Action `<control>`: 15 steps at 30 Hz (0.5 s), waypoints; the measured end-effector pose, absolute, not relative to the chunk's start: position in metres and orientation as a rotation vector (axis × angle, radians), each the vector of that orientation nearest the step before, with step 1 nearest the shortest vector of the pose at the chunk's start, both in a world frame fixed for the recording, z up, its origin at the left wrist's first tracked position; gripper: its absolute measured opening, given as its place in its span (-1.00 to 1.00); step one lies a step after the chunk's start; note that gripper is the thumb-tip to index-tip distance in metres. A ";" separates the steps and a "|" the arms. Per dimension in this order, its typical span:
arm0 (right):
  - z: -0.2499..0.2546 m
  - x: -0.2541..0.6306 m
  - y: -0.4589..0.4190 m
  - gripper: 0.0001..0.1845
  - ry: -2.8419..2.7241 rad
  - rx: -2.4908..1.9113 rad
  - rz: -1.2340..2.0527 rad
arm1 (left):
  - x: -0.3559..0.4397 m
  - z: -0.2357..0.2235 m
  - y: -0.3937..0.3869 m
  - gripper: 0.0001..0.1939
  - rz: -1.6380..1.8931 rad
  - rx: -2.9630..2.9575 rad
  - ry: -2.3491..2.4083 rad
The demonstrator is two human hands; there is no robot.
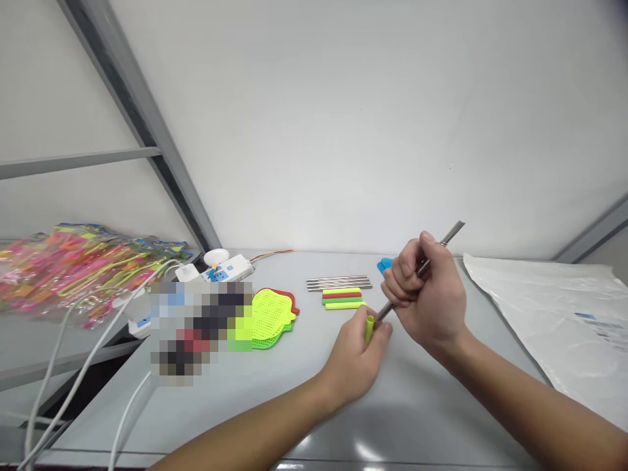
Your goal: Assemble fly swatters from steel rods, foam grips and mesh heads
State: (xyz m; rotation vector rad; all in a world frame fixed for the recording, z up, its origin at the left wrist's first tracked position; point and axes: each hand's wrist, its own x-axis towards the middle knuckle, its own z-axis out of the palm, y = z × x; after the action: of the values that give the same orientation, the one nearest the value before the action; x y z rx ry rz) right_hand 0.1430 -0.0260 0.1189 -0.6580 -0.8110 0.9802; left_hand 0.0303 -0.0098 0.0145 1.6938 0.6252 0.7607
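My left hand [350,360] is closed around a short yellow-green plastic tube [369,329], its open end facing up. In my right hand [434,297] is a slim metal rod [454,232], gripped by curled fingers and slanting down to the left. The rod's lower end comes close beside the tube's mouth; I cannot tell whether they touch. Beyond my left hand lie several coloured tubes [342,301] in yellow-green, red and green. Several metal rods [338,281] lie in a row behind them. A blue piece [383,265] is partly hidden by my right hand.
Perforated fly swatter heads [271,315] in yellow-green, green and red are stacked at left, next to a blurred patch. A white power strip [235,269] with cables stands behind. Bagged colourful items [88,268] lie far left. A white plastic sheet [544,301] covers the right side.
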 end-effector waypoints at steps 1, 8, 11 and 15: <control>0.116 0.143 -0.025 -0.53 -0.822 -0.655 0.991 | 0.032 0.014 -0.009 -0.72 0.767 1.711 0.630; 0.105 0.141 -0.022 -0.53 -0.946 -0.657 1.062 | 0.034 0.003 -0.007 -0.74 0.722 1.706 0.648; 0.105 0.141 -0.020 -0.53 -0.988 -0.658 1.096 | 0.033 0.002 -0.006 -0.74 0.691 1.675 0.652; 0.106 0.143 -0.019 -0.53 -1.035 -0.669 1.138 | 0.032 0.004 -0.005 -0.72 0.661 1.655 0.630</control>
State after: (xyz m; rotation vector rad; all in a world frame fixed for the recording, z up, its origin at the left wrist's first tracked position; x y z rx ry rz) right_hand 0.1425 -0.0190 0.1059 -0.6686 -1.0350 1.1384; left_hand 0.0317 -0.0048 0.0038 1.6548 0.6298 0.6611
